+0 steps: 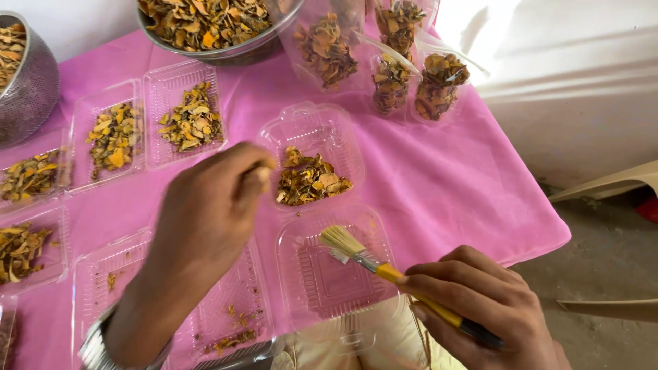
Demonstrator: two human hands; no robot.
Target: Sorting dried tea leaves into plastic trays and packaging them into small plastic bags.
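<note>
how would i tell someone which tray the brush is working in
On the pink cloth, go to the edge nearest the person. The clear hinged tray there sits under the yellow-handled brush in the right hand. Unlike its neighbours, this half holds no dried pieces.

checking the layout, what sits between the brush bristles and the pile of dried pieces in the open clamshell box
In the head view, only the clear plastic of the clamshell box lies between the brush bristles and the pile of dried pieces: its hinge fold and bare lid.

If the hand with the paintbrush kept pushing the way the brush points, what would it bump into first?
Probably the empty half of the open clear box under the brush held by the right hand; beyond lies the dried-pieces half. Depth is unclear.
</note>
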